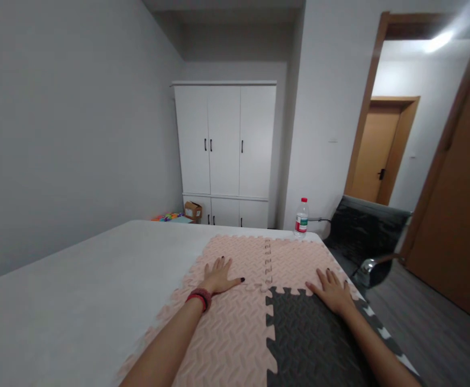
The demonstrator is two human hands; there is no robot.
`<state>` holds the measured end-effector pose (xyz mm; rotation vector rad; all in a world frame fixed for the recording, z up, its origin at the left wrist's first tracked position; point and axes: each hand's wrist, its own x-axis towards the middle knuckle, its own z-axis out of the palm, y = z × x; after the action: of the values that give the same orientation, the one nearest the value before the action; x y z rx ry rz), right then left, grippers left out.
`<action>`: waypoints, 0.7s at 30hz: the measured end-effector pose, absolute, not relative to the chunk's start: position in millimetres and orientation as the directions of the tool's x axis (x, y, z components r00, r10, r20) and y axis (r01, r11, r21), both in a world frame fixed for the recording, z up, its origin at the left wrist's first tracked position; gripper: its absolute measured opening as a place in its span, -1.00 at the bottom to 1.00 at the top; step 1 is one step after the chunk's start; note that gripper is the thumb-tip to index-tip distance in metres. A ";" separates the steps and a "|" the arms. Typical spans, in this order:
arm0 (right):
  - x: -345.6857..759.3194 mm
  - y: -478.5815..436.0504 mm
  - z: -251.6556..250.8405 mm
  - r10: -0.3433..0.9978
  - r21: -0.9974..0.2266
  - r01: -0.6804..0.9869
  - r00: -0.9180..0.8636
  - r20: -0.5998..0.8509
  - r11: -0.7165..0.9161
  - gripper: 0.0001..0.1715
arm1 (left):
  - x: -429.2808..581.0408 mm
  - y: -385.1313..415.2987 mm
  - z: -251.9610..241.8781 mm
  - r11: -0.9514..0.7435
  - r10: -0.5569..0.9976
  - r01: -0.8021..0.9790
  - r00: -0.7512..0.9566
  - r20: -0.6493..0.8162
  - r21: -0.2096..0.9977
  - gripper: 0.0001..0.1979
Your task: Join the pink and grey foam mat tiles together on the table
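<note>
Several interlocking foam mats lie flat on the white table. My left hand (pixel 217 277) rests with spread fingers on the pink foam mats (pixel 235 333), near the seam between the far left mat and the near left one. A red band circles that wrist. My right hand (pixel 333 290) also lies flat, fingers apart, across the seam where a far pink foam mat (pixel 299 258) meets the dark grey foam mat (pixel 307 333). Toothed edges show along the seams, with a visible gap line between the two far pink mats. Neither hand holds anything.
A water bottle (pixel 301 219) with a red cap stands at the far right corner of the white table (pixel 77 279). Beyond the right edge is a black chair (pixel 367 231). A white cabinet (pixel 224 145), a cardboard box (pixel 193 210) and colourful pieces (pixel 167 217) are behind.
</note>
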<state>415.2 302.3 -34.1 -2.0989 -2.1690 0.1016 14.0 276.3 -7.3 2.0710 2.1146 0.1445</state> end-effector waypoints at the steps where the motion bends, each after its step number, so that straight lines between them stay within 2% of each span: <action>1: 414.9 302.3 -33.5 0.999 -0.140 0.990 -0.030 0.043 0.036 0.08 | 15.0 277.0 -6.8 0.031 0.998 0.982 -0.020 -0.061 0.185 0.06; 5: 413.9 299.9 -30.0 0.998 -0.184 0.982 -0.038 0.057 0.048 0.07 | 19.1 283.0 4.6 0.030 0.998 0.991 -0.022 -0.063 0.127 0.04; 8: 413.2 297.8 -27.0 0.998 -0.220 0.975 -0.031 0.058 0.043 0.06 | 29.3 290.3 19.9 -0.070 0.996 0.993 0.074 -0.047 0.097 -0.03; 13: 414.1 297.1 -25.2 0.997 -0.247 0.968 -0.024 0.067 0.040 0.02 | 74.7 302.4 19.7 -0.271 0.960 0.952 0.278 -0.026 0.145 -0.18; 21: 413.4 298.7 -29.1 0.995 -0.269 0.961 -0.036 0.097 0.061 0.03 | 112.5 308.4 -10.6 -0.291 0.956 0.934 0.293 0.021 0.207 -0.21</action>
<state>413.4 298.7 -29.1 -1.9827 -2.0833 0.1882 112.5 308.4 -10.6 2.3973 1.7686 0.2112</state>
